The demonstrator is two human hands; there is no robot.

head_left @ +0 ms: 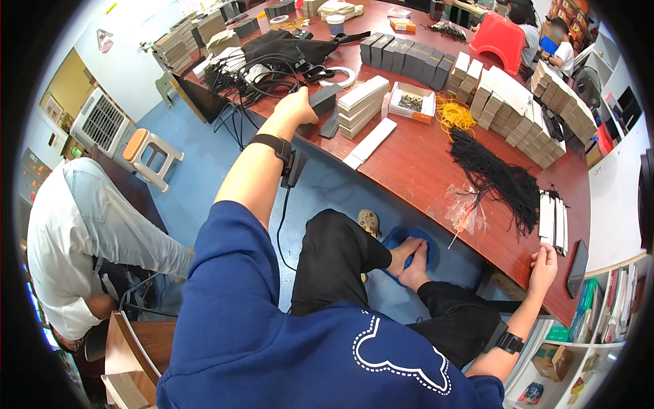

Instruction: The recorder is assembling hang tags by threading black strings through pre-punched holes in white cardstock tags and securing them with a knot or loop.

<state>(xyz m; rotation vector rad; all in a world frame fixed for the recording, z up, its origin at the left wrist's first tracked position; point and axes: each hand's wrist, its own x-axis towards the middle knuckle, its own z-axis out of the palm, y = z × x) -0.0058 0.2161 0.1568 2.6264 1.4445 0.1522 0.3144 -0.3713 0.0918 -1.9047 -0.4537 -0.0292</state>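
Note:
My left hand [297,109] reaches across to the table's near left edge and closes around a block of dark grey cards [324,100]; some of its fingers are hidden behind the block. Just right of it stands a tall stack of pale strips [362,103], with a white strip [370,144] lying flat before it. At the right end of the table, my right hand [543,270] has its fingers curled together at the lower end of white strips with black cords [552,219]. Whatever lies between those fingers is too small to make out.
The red-brown table [422,163] also bears a tangle of black cords [494,174], yellow rubber bands [454,114], a small-parts box [411,103], an awl-like tool [458,230] and a phone [577,268]. Rows of grey card stacks [407,58] run behind. Another person [102,238] sits left.

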